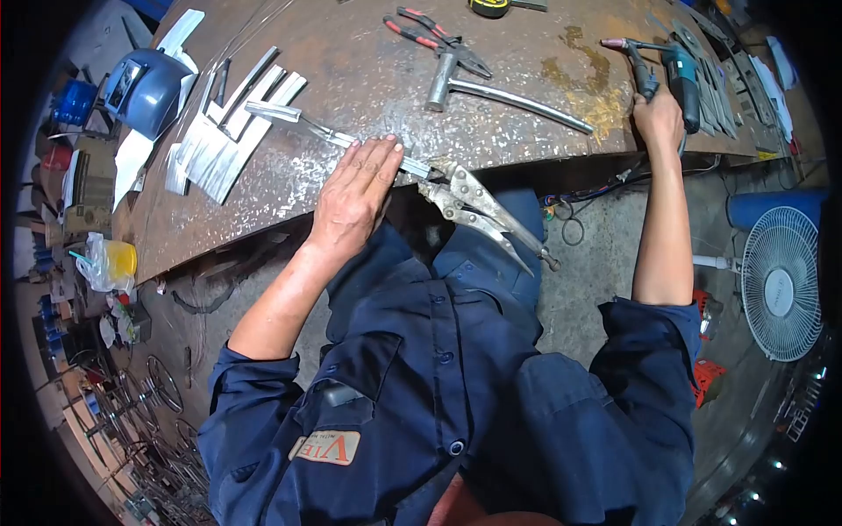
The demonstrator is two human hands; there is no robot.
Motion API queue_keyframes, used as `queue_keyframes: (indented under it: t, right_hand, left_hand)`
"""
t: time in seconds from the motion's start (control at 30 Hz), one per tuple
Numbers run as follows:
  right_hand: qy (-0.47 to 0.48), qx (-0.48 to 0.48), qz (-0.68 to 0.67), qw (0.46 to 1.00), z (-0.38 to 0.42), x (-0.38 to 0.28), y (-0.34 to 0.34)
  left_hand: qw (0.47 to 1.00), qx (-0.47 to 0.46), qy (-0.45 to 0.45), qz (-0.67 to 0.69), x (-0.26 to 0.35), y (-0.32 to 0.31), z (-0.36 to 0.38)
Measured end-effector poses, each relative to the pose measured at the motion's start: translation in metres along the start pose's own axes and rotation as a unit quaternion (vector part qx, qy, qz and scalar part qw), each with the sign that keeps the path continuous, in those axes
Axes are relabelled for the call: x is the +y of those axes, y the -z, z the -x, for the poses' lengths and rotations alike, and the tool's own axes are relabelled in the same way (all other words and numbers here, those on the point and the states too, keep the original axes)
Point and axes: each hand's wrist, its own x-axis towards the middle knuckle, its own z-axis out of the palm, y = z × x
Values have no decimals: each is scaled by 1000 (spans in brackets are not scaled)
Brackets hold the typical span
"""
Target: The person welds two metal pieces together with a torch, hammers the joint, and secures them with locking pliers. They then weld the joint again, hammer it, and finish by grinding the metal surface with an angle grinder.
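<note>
My left hand [355,193] lies flat, fingers stretched out together, over a narrow metal piece [417,167] at the table's front edge. Locking pliers [474,203] grip that piece's right end and hang over the edge. Left of the hand, a thin metal strip [316,129] leads to a short channel-shaped piece [274,110]. At the right, my right hand [660,121] is closed round the black handle of a welding torch [645,77] with a pink nozzle. Just beside that hand lies a teal angle grinder [681,81].
On the metal table [351,61] lie a hammer [517,96], red-handled pliers [438,39], a tape measure [489,7] and cut metal pieces [219,149]. A welding helmet [149,92] sits at left. A drink bag [111,263] hangs by the edge. A fan [779,285] stands at right.
</note>
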Motion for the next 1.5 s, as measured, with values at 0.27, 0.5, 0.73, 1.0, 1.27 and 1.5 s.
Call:
queue_keyframes:
  t: [0.27,0.5,0.73,1.0,1.27,1.5]
  right_hand:
    - [92,17,-193,977,123,22,72]
    - [-46,-249,-573,779,259,-3,126]
    - [112,-136,-592,786,348,-71,37]
    - [183,-128,-549,805,341,-91,32]
    - [205,-109,-530,816,334,-91,34]
    - [218,-112,-528,813,331,-92,33]
  left_hand:
    - [1000,0,-5,10,0,2,-2]
    - [1000,-14,-5,3,2,4,-5]
    - [999,-34,-17,-10,-2,6,-6]
    - [999,-32,-1,4,-2,7,-5]
    - [999,-28,3,17,-1,8,-4]
    - [999,-29,2,18,-1,9,-5]
